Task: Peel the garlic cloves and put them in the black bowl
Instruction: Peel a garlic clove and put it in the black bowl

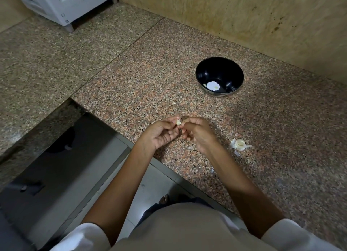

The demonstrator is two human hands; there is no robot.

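1. Step in hand: peeling. A single clove (178, 122) is held in the air between both hands, above the worktop (150, 72) and a little in from its front edge.
2. The left hand (161, 134) has its fingers curled, and its thumb and fingertips pinch the clove.
3. The right hand (195, 132) is curled too, with thumb and forefinger nipping the same clove from the other side. It is probably working at the skin, but how much skin is left is too small to tell.
4. The bowl (232, 76) stands upright further back on the worktop, toward the back wall and well apart from the hands. A bright white patch lies in its bottom, perhaps glare, with a small pale piece beside it that may be a peeled clove.
5. The rest of the bulb (239, 144) lies on the worktop just right of the right hand, near the front edge, with skin scraps (237, 154) beside it. More cloves seem to remain, so the task looks early.
6. Next move, as I judge it: strip off the last skin while the left hand holds firm, then reach forward and right to drop the clove over the bowl's rim. After that, break another clove from the bulb.
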